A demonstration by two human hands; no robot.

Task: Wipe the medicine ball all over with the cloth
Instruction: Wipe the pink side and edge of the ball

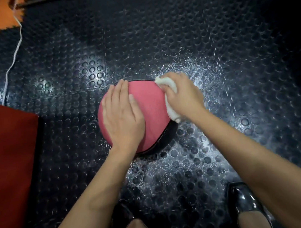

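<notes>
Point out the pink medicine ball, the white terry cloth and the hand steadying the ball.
pink medicine ball point(151, 112): head view, bare pink top panel.
white terry cloth point(171, 111): head view, strip below the fingers.
left hand point(121, 113): head view, back of the hand.

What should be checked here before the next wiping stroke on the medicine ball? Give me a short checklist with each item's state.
1. Cloth in hand: ok. The right hand grips the white cloth.
2. Cloth touching the ball: ok. It is pressed against the right side of the medicine ball.
3. Ball steadied: ok. The left hand rests flat on its pink top.
4. Ball on the floor: ok. It sits on the studded black mat.
5. Underside wiped: cannot tell, it is hidden.
6. Feet apart from the ball: ok. Both shoes are nearer the camera.
</notes>
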